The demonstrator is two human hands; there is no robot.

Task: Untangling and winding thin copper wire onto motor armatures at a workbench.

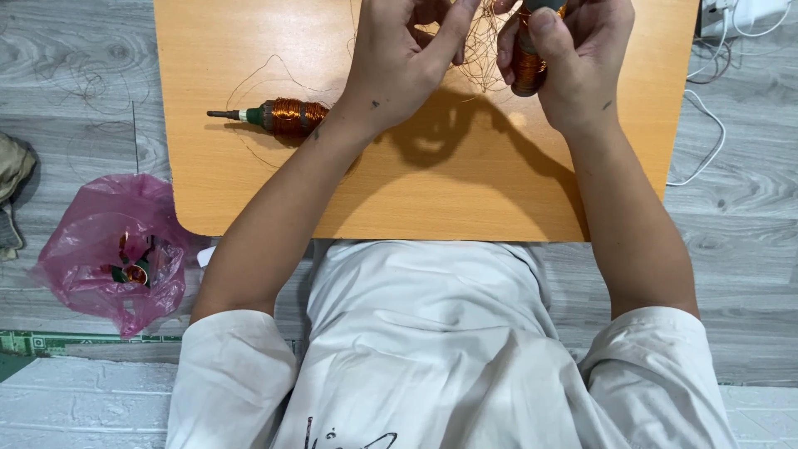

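My right hand (pixel 582 58) grips a motor rotor wound with copper wire (pixel 527 66) near the top of the view, over an orange wooden board (pixel 432 191). My left hand (pixel 399 58) pinches thin loose copper strands (pixel 482 50) that run from that rotor. A second copper-wound rotor (pixel 283 115) with a dark shaft lies on the board to the left, just beside my left wrist, with fine wire looped around it.
A pink plastic bag (pixel 112 249) with small parts inside lies on the grey wood-pattern floor at the left. White cables (pixel 706 125) trail on the floor at the right, beyond the board's edge. A piece of cloth (pixel 12 191) shows at the far left.
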